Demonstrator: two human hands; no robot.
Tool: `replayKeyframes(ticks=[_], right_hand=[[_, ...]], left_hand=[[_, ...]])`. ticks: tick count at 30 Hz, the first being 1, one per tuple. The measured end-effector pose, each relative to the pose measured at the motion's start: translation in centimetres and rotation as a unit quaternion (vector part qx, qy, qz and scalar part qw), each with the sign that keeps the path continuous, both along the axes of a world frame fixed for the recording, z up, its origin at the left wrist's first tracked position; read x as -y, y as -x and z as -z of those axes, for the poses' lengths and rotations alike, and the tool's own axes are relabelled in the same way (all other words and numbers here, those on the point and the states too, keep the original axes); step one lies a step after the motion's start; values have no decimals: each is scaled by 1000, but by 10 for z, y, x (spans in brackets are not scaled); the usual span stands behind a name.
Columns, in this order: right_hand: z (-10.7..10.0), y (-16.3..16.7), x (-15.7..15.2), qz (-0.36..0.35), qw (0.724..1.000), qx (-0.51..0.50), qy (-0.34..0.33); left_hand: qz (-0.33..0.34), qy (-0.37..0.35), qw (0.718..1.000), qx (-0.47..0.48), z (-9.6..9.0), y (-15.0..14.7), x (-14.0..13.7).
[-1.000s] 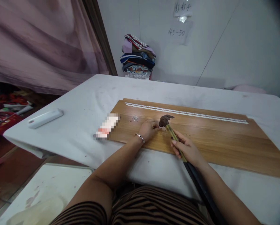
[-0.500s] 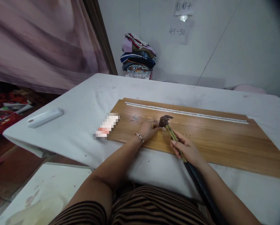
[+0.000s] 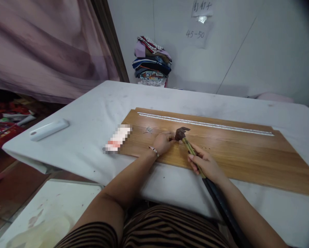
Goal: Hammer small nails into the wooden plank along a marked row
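Stiff wooden board point(image 3: 237, 151), centre-right. Hammer point(image 3: 207, 182) centre to lower right — probably head-heavy, hold it low; right hand's point(image 3: 208, 165) grip is wrapped round its handle. Left hand's point(image 3: 163, 142) grip is curled by the head — can't tell if it's pinching anything.

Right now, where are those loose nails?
In the head view, the nails lie near the left end of the wooden board, just beyond the left hand.

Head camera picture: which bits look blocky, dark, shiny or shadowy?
Head view: a pixelated patch covers part of the left edge of the wooden board; the top right corner fades to black; a spot beneath the upper sign shines; the cloth pile throws soft shadow on the wall.
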State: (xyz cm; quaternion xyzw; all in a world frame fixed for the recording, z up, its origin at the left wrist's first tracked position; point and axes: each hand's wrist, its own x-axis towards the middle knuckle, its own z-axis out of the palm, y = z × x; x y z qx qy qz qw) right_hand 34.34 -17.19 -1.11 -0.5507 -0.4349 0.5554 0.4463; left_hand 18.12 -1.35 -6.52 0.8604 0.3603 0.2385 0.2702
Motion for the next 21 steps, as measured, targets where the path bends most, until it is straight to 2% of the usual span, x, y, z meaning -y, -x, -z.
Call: replayKeyframes(ticks=[8, 21], right_hand=[[-2, 0, 0, 3, 1000, -2, -1], [-1, 0, 0, 5, 1000, 3, -3]], left_hand=[[-4, -13, 1000, -9, 5, 0, -3], [-17, -6, 1000, -15, 1, 0, 0]])
